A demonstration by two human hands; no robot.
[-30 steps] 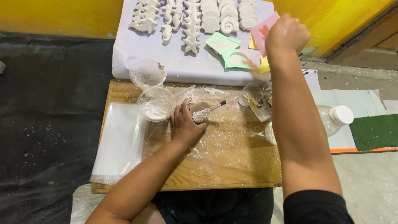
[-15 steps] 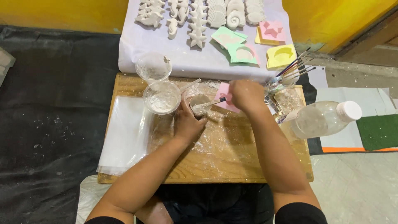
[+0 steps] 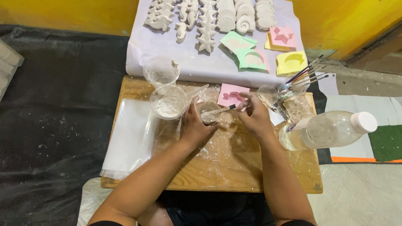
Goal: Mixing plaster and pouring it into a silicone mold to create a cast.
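Observation:
My left hand [image 3: 196, 125] cups a small clear plastic cup [image 3: 208, 111] on the wooden board [image 3: 217, 167]. My right hand [image 3: 254, 116] pinches the end of a thin stick [image 3: 221, 110] whose other end rests in that cup. A pink mould [image 3: 233, 94] lies flat on the board just beyond both hands. To the left of the small cup stands a larger clear cup with white powder [image 3: 168, 103], and behind it another clear cup [image 3: 161, 71].
A clear plastic bottle [image 3: 326, 130] lies at the right. Brushes stand in a glass [image 3: 303, 77]. White sea-shape casts [image 3: 209, 16] and green, yellow and pink moulds [image 3: 268, 52] lie on white paper. Plastic sheets [image 3: 130, 138] cover the board's left side.
My right hand came back from the far moulds, set the pink mould on the board and took hold of the stick. My left hand stayed at the small cup.

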